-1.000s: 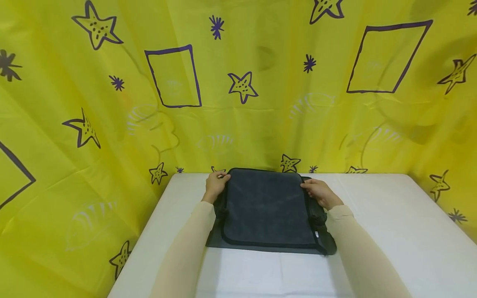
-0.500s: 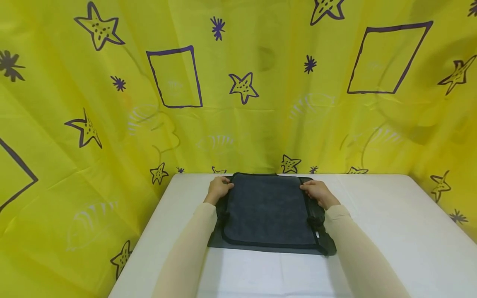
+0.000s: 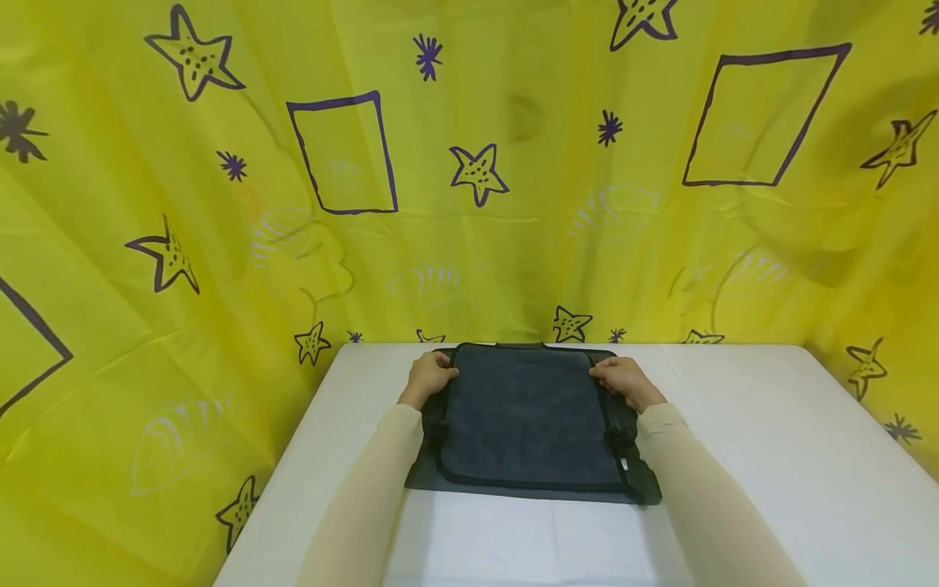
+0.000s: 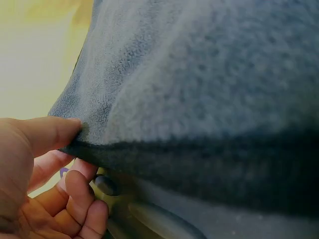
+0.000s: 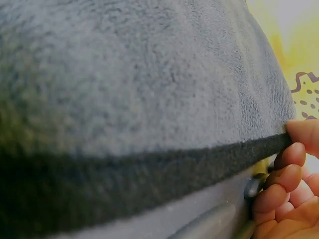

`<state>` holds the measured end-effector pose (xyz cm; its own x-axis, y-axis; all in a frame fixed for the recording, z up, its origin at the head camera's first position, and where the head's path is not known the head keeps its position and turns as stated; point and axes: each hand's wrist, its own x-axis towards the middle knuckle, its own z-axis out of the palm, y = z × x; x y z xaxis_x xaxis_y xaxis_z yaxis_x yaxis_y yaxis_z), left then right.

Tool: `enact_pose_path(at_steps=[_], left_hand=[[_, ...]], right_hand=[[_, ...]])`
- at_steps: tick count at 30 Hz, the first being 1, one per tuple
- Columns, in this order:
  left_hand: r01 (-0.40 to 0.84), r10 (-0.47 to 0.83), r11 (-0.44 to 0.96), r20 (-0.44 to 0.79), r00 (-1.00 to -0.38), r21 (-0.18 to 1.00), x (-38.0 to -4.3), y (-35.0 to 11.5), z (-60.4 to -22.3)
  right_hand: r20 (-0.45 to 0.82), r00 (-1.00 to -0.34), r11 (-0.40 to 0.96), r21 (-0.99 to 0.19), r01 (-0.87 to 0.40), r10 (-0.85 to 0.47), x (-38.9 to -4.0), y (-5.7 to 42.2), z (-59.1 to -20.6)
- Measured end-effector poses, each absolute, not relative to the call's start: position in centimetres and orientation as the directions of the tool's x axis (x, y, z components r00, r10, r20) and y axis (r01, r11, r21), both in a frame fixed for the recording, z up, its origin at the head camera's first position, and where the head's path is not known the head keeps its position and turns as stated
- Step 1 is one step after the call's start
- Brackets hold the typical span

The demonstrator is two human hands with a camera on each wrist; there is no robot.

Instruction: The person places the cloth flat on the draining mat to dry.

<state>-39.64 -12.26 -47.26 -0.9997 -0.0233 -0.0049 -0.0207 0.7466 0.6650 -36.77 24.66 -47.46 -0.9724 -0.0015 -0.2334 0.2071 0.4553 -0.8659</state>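
Observation:
In the head view a dark grey plush seat pad (image 3: 528,416) with black edging lies over a larger dark sheet (image 3: 513,492). Dark bunched ties (image 3: 622,439) show at both sides of the pad, and a small white tag (image 3: 625,463) is at its near right. My left hand (image 3: 429,377) pinches the pad's left edge near the far corner, thumb on top and fingers below, as the left wrist view shows. At the far right my right hand (image 3: 628,383) pinches the opposite edge. Beneath the lifted edge, the sheet shows dark oval, pebble-like shapes (image 4: 164,221).
A white-covered table (image 3: 763,456) carries the pad and sheet, which sit near its far edge. Directly behind stands a yellow curtain (image 3: 528,261) with star and frame drawings, and it also runs along both sides.
The pad's far edge, raised more at the left a second ago, has come down toward the sheet. My left hand has lowered with it; my right hand has shifted down slightly.

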Motion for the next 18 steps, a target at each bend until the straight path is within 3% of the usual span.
enact_pose_path(at_steps=[7, 18], left_hand=[[0.026, 0.031, 0.763, 0.004, -1.000, 0.645, -39.5, -12.3, -47.4], [0.069, 0.058, 0.740, 0.039, -0.998, 0.669, -38.0, -12.6, -48.1]], right_hand=[[-0.248, -0.969, 0.485, -0.848, 0.213, -0.009, -37.3, 25.0, -47.7], [-0.206, -0.978, 0.392, -0.902, 0.180, -0.025, -37.1, 25.3, -48.3]])
